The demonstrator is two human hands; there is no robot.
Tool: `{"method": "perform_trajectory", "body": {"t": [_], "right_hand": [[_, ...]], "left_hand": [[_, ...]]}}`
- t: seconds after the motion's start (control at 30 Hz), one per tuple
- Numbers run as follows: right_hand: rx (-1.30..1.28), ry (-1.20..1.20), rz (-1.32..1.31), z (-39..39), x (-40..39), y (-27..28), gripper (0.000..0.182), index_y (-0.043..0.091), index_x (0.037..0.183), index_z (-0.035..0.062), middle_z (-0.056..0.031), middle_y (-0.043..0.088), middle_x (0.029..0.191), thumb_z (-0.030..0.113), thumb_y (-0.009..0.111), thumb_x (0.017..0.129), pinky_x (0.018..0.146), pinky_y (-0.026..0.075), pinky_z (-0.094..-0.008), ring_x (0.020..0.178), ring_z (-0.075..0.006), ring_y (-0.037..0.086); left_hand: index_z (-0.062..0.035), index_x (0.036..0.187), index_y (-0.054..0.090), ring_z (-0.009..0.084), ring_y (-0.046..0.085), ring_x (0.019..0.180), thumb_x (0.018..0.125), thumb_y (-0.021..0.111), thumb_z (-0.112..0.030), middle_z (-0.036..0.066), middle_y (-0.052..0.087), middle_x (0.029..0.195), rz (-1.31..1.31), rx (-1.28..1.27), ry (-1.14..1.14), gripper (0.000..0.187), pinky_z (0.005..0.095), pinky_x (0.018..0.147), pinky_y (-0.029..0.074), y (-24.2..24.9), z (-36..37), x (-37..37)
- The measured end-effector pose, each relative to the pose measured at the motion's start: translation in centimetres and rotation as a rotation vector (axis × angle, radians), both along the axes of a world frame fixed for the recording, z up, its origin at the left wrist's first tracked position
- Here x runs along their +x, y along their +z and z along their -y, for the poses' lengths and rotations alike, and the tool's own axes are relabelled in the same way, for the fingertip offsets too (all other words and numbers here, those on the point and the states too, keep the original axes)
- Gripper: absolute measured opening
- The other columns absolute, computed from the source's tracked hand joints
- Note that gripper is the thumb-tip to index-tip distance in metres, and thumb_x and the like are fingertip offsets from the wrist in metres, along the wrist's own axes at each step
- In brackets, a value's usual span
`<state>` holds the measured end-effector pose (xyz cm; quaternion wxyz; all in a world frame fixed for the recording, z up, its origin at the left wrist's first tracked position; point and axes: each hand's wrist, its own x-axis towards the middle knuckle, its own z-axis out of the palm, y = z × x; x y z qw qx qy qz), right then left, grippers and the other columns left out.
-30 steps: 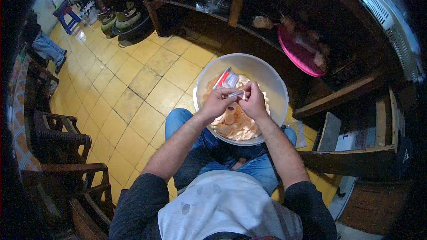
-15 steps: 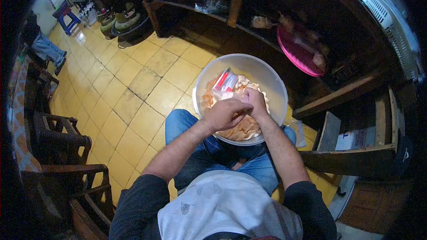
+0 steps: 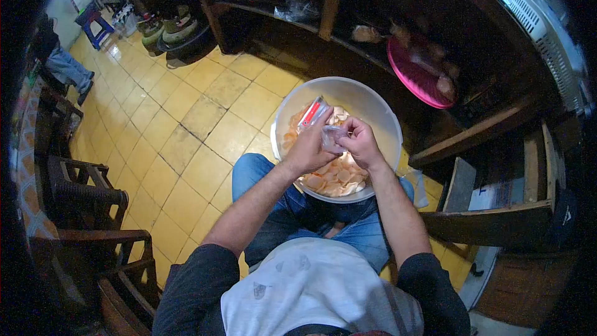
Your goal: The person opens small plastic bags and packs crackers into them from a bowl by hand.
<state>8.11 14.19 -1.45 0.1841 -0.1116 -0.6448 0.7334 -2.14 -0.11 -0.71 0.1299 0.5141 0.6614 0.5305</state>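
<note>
A large whitish round tub [image 3: 382,107] stands between my knees, with many thin, pale orange discs [image 3: 339,177] inside. Over the tub, my left hand [image 3: 311,148] is wrapped round a small clear plastic bag [image 3: 333,139]. The fingers of my right hand [image 3: 362,143] pinch the bag's edge from the right. Just beyond my left fingers lies a clear packet with a red and white label [image 3: 312,112], on top of the discs. What the small bag holds, if anything, is too small to tell.
Dark wooden shelving [image 3: 329,3] curves behind the tub, with a pink basket [image 3: 410,81] on it at the right. Green gas cylinders [image 3: 179,30] and a blue stool [image 3: 94,27] stand far left, near a person's legs [image 3: 67,67]. Dark chairs [image 3: 93,193] line the left.
My hands have moved apart. The left one has turned and risen, its fingers now up near the labelled packet, and the small clear bag shows between both hands.
</note>
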Motion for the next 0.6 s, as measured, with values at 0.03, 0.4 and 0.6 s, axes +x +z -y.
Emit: {"method": "perform_trajectory", "body": {"t": [0.03, 0.4, 0.6], "right_hand": [[0.0, 0.0, -0.001, -0.1, 0.0, -0.1, 0.016, 0.053, 0.079, 0.0057, 0.0002, 0.052, 0.073, -0.005, 0.063, 0.073, 0.062, 0.047, -0.0229, 0.066, -0.0073, 0.052], [0.462, -0.49, -0.191, -0.9, 1.4, 8.0, 0.017, 0.057, 0.087, 0.0034, -0.0083, 0.057, 0.09, 0.004, 0.068, 0.073, 0.07, 0.05, -0.0305, 0.08, -0.0175, 0.059], [1.56, -0.223, 0.125, 2.8, 1.9, 8.6, 0.022, 0.067, 0.088, 0.0072, -0.0187, 0.057, 0.113, 0.014, 0.075, 0.07, 0.091, 0.044, -0.0381, 0.11, -0.0313, 0.055]], "left_hand": [[-0.0015, 0.136, 0.036, 0.0362, 0.054, 0.116, 0.068, 0.076, -0.017, 0.024, 0.055, 0.122, 0.115, 0.015, -0.015, 0.08, 0.0409, 0.099, 0.042, 0.1, 0.0, 0.1], [0.0008, 0.106, 0.052, 0.0412, 0.061, 0.091, 0.072, 0.07, -0.023, 0.026, 0.062, 0.094, -0.011, -0.184, 0.055, 0.045, 0.0451, 0.08, 0.049, -0.4, 0.4, -0.2], [-0.0012, 0.102, 0.054, 0.0395, 0.06, 0.088, 0.073, 0.068, -0.022, 0.022, 0.061, 0.088, -0.085, -0.171, 0.025, 0.038, 0.0451, 0.076, 0.048, 1.8, 1.0, 1.2]]}}
